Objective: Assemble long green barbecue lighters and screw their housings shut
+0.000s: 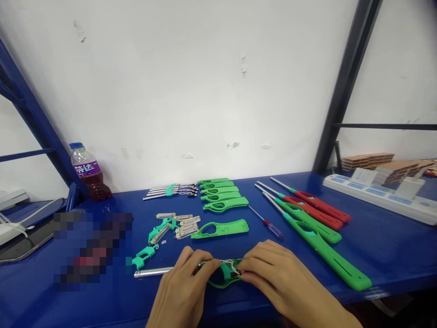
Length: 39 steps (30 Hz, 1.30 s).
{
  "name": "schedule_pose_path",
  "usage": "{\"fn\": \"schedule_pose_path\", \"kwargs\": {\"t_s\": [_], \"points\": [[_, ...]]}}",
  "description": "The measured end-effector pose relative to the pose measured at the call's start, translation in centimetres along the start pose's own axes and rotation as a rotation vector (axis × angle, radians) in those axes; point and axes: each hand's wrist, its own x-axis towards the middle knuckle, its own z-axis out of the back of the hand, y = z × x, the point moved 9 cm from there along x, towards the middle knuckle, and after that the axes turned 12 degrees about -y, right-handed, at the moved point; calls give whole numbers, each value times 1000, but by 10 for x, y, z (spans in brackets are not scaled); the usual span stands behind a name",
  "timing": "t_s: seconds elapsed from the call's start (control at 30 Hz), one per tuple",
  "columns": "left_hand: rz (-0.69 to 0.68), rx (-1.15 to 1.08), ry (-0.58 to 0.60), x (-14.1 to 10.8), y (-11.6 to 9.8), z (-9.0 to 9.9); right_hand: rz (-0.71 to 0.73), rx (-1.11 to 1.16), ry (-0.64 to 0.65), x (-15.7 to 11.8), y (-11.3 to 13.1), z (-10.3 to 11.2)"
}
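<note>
Blue tabletop: ran beneath everything, hands over its near side.
Green shell: lay open-side up between the hands, metal tube jutting left, teal insert and white wires showing.
Left hand: thumb and fingers pinched the shell's tube end.
Right hand: fingertips grasped its other end, beside the wires.
Step in hand: apparently settling the inner parts into the shell.
Next move: seemingly called for tucking the wires below the rim.
Loose half-shell: lay just beyond, beside clear plastic parts.
Screwdriver: lay right of that, near the lighters.
Row of green shells: lay farther back, before the white wall.
</note>
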Motion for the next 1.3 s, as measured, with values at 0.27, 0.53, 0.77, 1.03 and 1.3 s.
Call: {"fn": "schedule_pose_path", "kwargs": {"t_s": [0.27, 0.53, 0.77, 1.03, 1.3], "points": [[9, 29, -15, -2, 3, -3, -20, -1, 18, -1, -2, -2], [-23, 86, 14, -4, 3, -8, -26, -8, 18, -1, -3, -2], [18, 53, 40, 1, -6, 2, -34, 2, 29, -1, -3, -3], [-21, 41, 61, 6, -16, 3, -67, 18, 70, -3, -8, -7], [-25, 50, 56, 3, -14, -2, -83, 38, 61, -2, -5, -4]]}}
